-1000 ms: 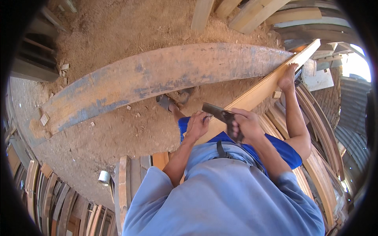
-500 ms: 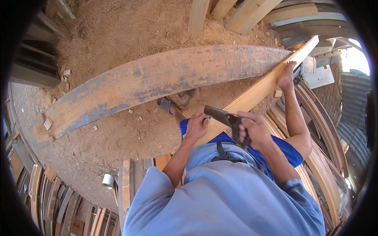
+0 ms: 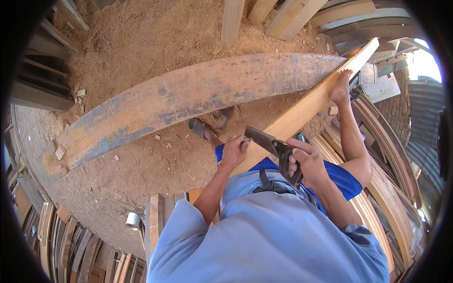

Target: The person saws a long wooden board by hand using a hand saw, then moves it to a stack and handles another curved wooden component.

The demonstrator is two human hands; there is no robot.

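Note:
My right hand (image 3: 309,160) is closed around the dark handle of a handsaw (image 3: 260,139). Its short-looking blade points up and to the left, over a long pale wooden board (image 3: 302,111). Close to the blade's tip, my left hand (image 3: 234,151) is closed at the board's left edge. Something small and dark shows at its fingertips, too small to name. The board runs from my lap to the far right, crossing the end of a worn workbench plank (image 3: 203,87). My bare right foot (image 3: 340,87) presses on the board.
Sawdust and wood scraps cover the ground (image 3: 127,174). Stacked timber (image 3: 384,203) lies at my right, with more planks (image 3: 61,245) at the lower left. Upright posts (image 3: 295,19) stand beyond the bench. A metal can (image 3: 133,220) sits left of me.
The fingers of my right hand have shifted a little on the saw handle, and the saw has tilted slightly. My left hand stays at the board's edge. The whole view has moved slightly.

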